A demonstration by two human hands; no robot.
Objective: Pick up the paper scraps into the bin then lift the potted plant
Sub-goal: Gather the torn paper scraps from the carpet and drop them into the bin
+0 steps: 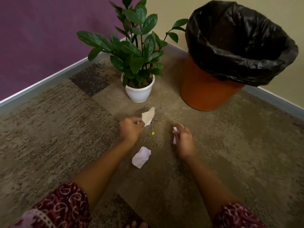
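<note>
left hand [131, 131]: low over the carpet, fingers curled round one end of a beige torn paper scrap [148, 116]; the rest of the scrap sticks up and away from the hand, towards the plant.
right hand [184, 138]: also low over the carpet, well apart from the left, fingers curled round a crumpled pale pink paper scrap [175, 130]; bits of it show at the fingertips and under the palm. Blurred, cannot tell if it is one piece or more.
loose scrap: crumpled pale lilac paper scrap [141, 157] lies on the carpet between the two forearms, touched by neither hand.
small bit: tiny green fleck [153, 133] on the carpet between the hands.
plant: green leafy plant in a white plastic pot [139, 92], upright on the carpet near the corner, just beyond the left hand.
bin: round orange plastic bin [204, 91] right of the plant, apart from it; black plastic liner bag [238, 40] folded over its rim. Inside dark, contents cannot be told.
floor: mottled brown patchwork carpet [57, 129].
walls: purple wall [41, 38] left, cream wall [172, 9] right, grey skirting [49, 79] along the base.
clothing: dark red patterned sleeves [65, 206] on both arms.
</note>
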